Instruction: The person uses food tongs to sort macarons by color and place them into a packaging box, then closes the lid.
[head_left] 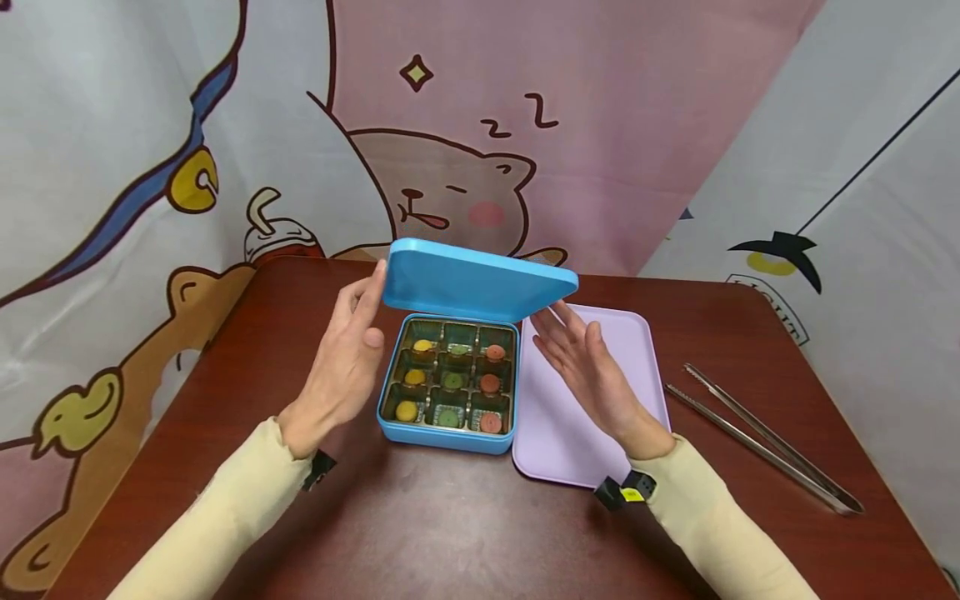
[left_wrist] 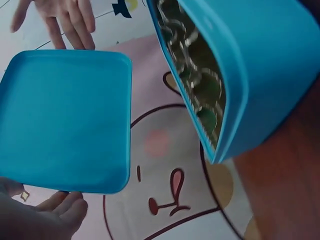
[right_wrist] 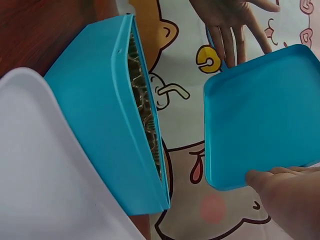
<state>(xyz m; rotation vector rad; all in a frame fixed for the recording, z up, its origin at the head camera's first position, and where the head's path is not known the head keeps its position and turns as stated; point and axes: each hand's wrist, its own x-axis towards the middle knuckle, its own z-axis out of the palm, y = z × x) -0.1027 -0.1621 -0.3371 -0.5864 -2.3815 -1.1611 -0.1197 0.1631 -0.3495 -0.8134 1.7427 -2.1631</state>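
Observation:
A blue square lid (head_left: 465, 283) is held up, tilted, over the back of a blue box (head_left: 450, 440). My left hand (head_left: 341, 354) touches the lid's left edge with extended fingers, the thumb standing apart. On the other side, the straight fingers of my right hand (head_left: 592, 379) press at the lid's right edge. Both wrist views show a gap between lid and box. Inside the box, a divided gold tray (head_left: 433, 367) carries small round macaron-like sweets: yellow ones (head_left: 415, 377) on the left, green ones (head_left: 452, 381) in the middle, reddish ones (head_left: 490, 383) on the right.
A lilac tray (head_left: 600, 442) lies against the box's right side, partly under my right forearm. Farther right, metal tongs (head_left: 772, 442) rest on the brown table (head_left: 465, 525). A cartoon-printed curtain (head_left: 600, 150) hangs behind the table's far edge.

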